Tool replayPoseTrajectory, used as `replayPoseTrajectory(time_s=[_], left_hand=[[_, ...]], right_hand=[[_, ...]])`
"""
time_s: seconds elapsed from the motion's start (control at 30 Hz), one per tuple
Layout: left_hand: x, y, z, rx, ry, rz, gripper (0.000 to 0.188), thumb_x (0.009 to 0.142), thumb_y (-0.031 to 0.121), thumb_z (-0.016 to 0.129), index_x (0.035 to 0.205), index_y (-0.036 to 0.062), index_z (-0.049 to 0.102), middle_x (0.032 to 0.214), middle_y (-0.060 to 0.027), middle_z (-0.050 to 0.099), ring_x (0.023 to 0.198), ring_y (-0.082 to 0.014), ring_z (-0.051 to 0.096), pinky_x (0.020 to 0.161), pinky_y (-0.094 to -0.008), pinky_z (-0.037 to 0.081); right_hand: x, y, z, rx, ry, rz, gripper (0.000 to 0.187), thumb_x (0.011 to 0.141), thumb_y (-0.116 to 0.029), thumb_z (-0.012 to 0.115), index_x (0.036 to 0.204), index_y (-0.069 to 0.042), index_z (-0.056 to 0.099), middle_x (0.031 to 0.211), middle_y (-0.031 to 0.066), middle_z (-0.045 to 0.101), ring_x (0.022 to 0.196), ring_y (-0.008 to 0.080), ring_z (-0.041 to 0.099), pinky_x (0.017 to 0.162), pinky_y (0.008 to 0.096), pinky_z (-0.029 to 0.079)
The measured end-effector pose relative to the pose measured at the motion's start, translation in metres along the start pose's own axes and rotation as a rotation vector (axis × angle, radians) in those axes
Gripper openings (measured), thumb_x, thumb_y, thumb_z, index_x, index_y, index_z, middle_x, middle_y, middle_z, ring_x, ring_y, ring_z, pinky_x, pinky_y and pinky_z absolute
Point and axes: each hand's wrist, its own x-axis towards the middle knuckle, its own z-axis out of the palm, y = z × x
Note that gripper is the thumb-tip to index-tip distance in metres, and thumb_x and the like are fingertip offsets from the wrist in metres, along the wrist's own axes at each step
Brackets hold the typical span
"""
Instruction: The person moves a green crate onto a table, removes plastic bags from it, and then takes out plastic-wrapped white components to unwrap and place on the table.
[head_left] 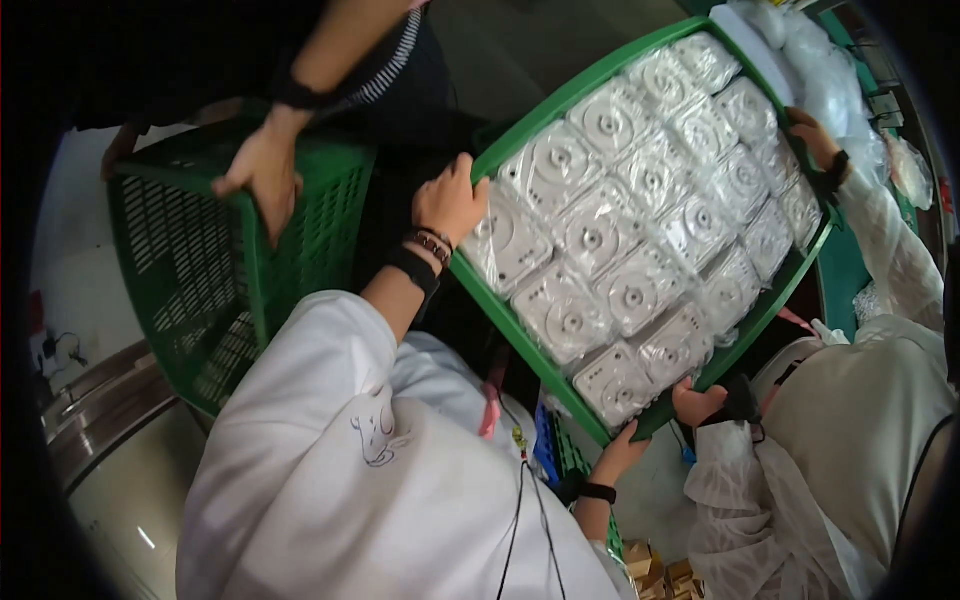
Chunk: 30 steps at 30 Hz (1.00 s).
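A green plastic crate (538, 108), tilted in view, is filled with rows of white square units (592, 238), each with a round disc and wrapped in clear film. My left hand (450, 200) is closed round the crate's left rim, fingers over the edge. Lower down, my right hand (618, 456) grips the near corner of the same crate, part of it hidden below the rim. A co-worker on the right also holds this crate, with one hand (815, 138) at the far right corner and the other hand (698, 404) on the near edge, close to my right hand.
On the left, another person's hand (266, 180) rests on the rim of a second green crate (180, 235). Clear plastic bags (825, 85) lie at the upper right by a green surface (843, 270). Below stand a blue crate (546, 442) and small cardboard pieces (645, 570). Dark cords hang by my front.
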Motion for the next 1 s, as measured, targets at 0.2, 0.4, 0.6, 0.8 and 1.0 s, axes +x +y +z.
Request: replayPoseTrajectory(time_s=[0.2,0.4,0.6,0.8,1.0], left_hand=[[-0.006,0.011,0.005,0.022,-0.058,-0.028,0.029,0.08,0.033,0.046,0.089,0.0061,0.044,0.079,-0.0151,0.058,0.07,-0.0341,0.056,0.059,-0.044,0.045],[-0.006,-0.003,-0.007,0.003,-0.158,0.014,0.034,0.081,0.037,0.045,0.093,0.005,0.046,0.078,-0.0156,0.059,0.071,-0.0337,0.056,0.061,-0.0424,0.045],[-0.002,-0.057,0.001,-0.568,-0.216,0.065,0.032,0.078,0.032,0.055,0.092,0.0037,0.049,0.077,-0.0133,0.058,0.07,-0.0254,0.056,0.063,-0.0335,0.043],[-0.006,-0.051,0.009,-0.932,-0.236,-0.066,0.022,0.073,0.016,0.061,0.086,0.0028,0.049,0.074,-0.0088,0.054,0.069,-0.0159,0.052,0.062,-0.0295,0.041],[-0.013,-0.051,0.01,-0.705,-0.093,0.041,0.021,0.071,0.009,0.059,0.088,0.002,0.048,0.083,-0.0126,0.053,0.075,-0.0291,0.053,0.063,-0.0325,0.042]], right_hand=[[-0.006,0.011,-0.005,0.022,-0.028,-0.017,0.037,0.083,-0.022,0.047,0.101,0.01,0.044,0.091,0.0223,0.052,0.081,0.0341,0.051,0.073,0.0381,0.04],[-0.016,-0.005,-0.012,0.087,-0.155,0.016,0.038,0.084,-0.023,0.047,0.105,0.008,0.042,0.098,0.0219,0.05,0.086,0.0334,0.051,0.076,0.0374,0.04],[0.013,-0.052,-0.014,-0.05,-0.205,0.001,0.037,0.083,-0.02,0.049,0.109,0.005,0.041,0.103,0.0212,0.049,0.09,0.033,0.05,0.079,0.0372,0.039],[0.014,-0.015,-0.023,-0.109,-0.339,0.025,0.041,0.08,-0.014,0.053,0.114,0.004,0.037,0.108,0.0218,0.047,0.096,0.0344,0.047,0.081,0.0381,0.038],[0.008,-0.16,-0.009,-0.619,-0.082,-0.677,0.048,0.077,-0.01,0.055,0.117,0.004,0.033,0.116,0.0195,0.038,0.108,0.0351,0.035,0.09,0.0414,0.031]])
